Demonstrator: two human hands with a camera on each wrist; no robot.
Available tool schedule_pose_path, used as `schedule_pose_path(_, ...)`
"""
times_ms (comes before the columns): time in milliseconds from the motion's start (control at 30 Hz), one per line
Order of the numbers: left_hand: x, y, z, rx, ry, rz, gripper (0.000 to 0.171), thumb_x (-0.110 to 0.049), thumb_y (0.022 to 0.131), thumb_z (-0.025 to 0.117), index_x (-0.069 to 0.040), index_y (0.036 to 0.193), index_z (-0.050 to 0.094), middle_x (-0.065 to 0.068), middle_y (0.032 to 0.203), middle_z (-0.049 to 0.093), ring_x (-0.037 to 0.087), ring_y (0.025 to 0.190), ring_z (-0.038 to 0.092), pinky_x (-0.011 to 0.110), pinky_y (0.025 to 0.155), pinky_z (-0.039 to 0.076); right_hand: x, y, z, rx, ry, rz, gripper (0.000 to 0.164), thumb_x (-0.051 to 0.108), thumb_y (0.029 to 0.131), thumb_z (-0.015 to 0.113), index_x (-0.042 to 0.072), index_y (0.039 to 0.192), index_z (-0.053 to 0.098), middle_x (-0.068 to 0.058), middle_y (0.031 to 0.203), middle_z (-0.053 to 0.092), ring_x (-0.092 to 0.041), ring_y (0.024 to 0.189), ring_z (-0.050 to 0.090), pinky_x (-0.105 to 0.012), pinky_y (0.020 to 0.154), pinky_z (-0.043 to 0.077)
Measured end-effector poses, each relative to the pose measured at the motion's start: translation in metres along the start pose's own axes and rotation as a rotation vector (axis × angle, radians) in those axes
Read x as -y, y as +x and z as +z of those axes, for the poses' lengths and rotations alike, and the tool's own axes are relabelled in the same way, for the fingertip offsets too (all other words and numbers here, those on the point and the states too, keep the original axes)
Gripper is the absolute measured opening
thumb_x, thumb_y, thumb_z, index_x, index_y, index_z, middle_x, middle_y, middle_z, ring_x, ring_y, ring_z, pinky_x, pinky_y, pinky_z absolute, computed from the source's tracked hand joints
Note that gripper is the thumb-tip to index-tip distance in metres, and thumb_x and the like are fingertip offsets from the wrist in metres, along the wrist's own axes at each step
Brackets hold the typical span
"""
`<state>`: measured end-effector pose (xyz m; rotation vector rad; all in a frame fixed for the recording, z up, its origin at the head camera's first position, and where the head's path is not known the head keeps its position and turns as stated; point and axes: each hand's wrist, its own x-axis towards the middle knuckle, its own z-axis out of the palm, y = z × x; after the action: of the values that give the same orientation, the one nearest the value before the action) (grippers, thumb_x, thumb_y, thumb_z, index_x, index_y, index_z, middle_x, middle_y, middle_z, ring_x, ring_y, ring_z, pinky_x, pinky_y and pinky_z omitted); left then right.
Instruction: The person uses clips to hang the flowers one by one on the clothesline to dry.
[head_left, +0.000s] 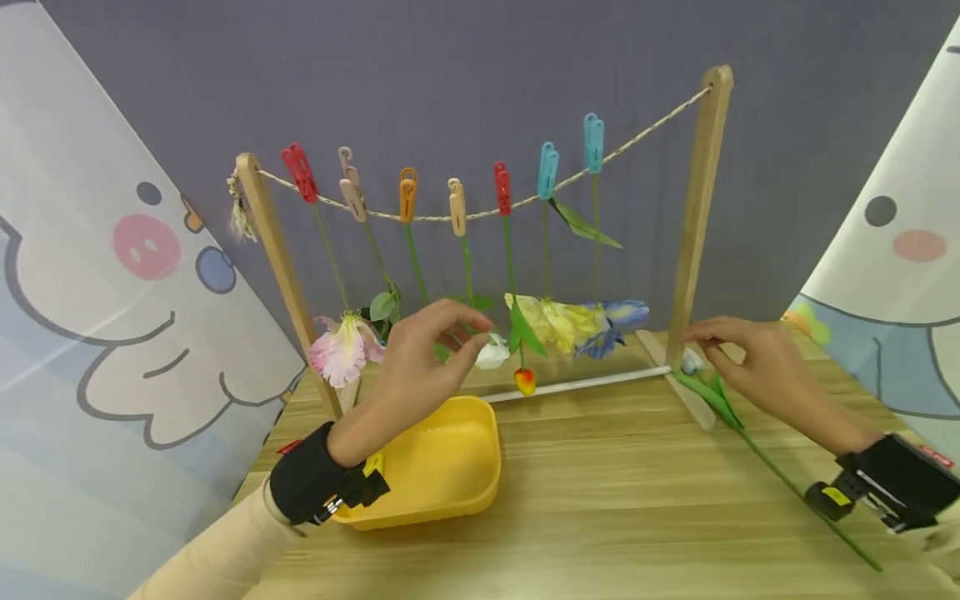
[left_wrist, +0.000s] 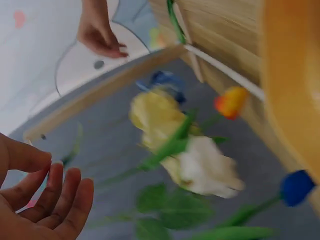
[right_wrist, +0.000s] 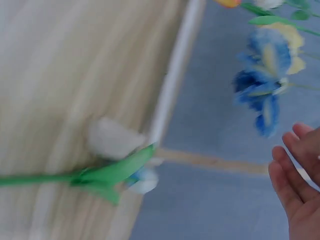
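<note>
My left hand (head_left: 431,346) hovers in front of the hanging flowers with nothing visible between its fingers; in the left wrist view its thumb lies close to the index fingertip and the others curl loosely. Near the right post, my right hand (head_left: 753,358) holds nothing, its fingers loosely bent. Below it a green-stemmed flower (head_left: 787,482) lies on the table, its pale head partly hidden by the hand. From the rope hang a pink flower (head_left: 341,354), a white one (head_left: 492,352), a red-yellow tulip (head_left: 525,382), a yellow flower (head_left: 558,325) and a blue one (head_left: 626,313).
Several clothespins, among them a red one (head_left: 503,188) and a blue one (head_left: 593,144), grip stems on the rope (head_left: 656,125) between two wooden posts (head_left: 701,200). A yellow basin (head_left: 491,467) stands under the left forearm. A white bar (head_left: 585,384) joins the posts' feet.
</note>
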<state>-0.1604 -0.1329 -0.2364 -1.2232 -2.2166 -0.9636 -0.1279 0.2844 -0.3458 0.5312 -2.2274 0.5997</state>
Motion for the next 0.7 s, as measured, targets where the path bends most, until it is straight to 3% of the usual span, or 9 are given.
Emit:
schedule_pose_path(100,0.018,-0.022,-0.002,0.011,0.008,-0.082,0.015,-0.005,0.096,0.072,-0.011,0.11,0.073,-0.001,0.102,0.071,0.012,0.084,0.065,0.032,0.076,0.058,-0.011,-0.01,0.001,0.059,-0.048,-0.078,0.041,-0.017,0.076,0.077,0.012,0.104,0.08,-0.004,0.101,0.078,0.008,0.053,0.046,-0.007,0.049,0.033)
schedule_pose_path(200,0.036,-0.044,-0.001,0.042,0.037,-0.148,0.014,-0.006,0.096,0.072,-0.011,0.109,0.074,-0.003,0.1,0.071,0.011,0.082,0.066,0.033,0.075,0.06,-0.021,-0.021,0.002,0.103,-0.073,-0.141,0.045,-0.016,0.068,0.083,0.015,0.102,0.08,0.0,0.1,0.077,-0.014,0.078,0.072,-0.006,0.069,0.047)
schedule_pose_path(233,0.042,-0.052,-0.001,0.056,0.048,-0.168,0.015,-0.006,0.096,0.072,-0.012,0.109,0.074,-0.002,0.099,0.071,0.011,0.082,0.066,0.034,0.074,0.06,-0.023,-0.024,0.002,0.122,-0.083,-0.16,0.048,-0.016,0.065,0.084,0.016,0.101,0.08,0.002,0.1,0.077,-0.021,0.088,0.074,-0.008,0.075,0.049)
schedule_pose_path(333,0.061,-0.076,-0.001,0.085,0.098,-0.237,0.014,-0.005,0.094,0.075,-0.012,0.106,0.074,-0.002,0.096,0.07,0.012,0.08,0.066,0.033,0.071,0.06,-0.032,-0.037,0.003,0.192,-0.07,-0.211,0.052,-0.015,0.063,0.085,0.019,0.102,0.079,0.004,0.102,0.075,-0.021,0.09,0.072,-0.007,0.076,0.049)
schedule_pose_path(467,0.084,-0.11,-0.001,0.126,0.167,-0.339,0.014,-0.004,0.09,0.078,-0.01,0.102,0.074,-0.001,0.093,0.071,0.012,0.076,0.066,0.027,0.066,0.059,-0.043,-0.055,0.006,0.293,-0.013,-0.289,0.023,0.002,0.088,0.08,0.021,0.101,0.077,0.008,0.103,0.071,-0.013,0.092,0.068,-0.007,0.078,0.047)
schedule_pose_path(567,0.097,-0.133,-0.002,0.171,0.193,-0.401,0.015,-0.002,0.088,0.08,-0.007,0.101,0.074,0.002,0.093,0.072,0.013,0.075,0.067,0.026,0.065,0.058,-0.048,-0.069,0.009,0.325,-0.031,-0.337,0.022,0.002,0.087,0.081,0.022,0.097,0.078,0.009,0.103,0.07,-0.014,0.093,0.067,-0.008,0.083,0.048)
schedule_pose_path(700,0.109,-0.154,-0.004,0.235,0.235,-0.447,0.018,0.001,0.085,0.081,-0.003,0.101,0.073,0.007,0.096,0.071,0.017,0.079,0.066,0.029,0.069,0.058,-0.052,-0.084,0.014,0.334,-0.109,-0.378,0.058,-0.018,0.052,0.087,0.028,0.086,0.078,0.005,0.103,0.07,-0.022,0.092,0.067,-0.012,0.079,0.051)
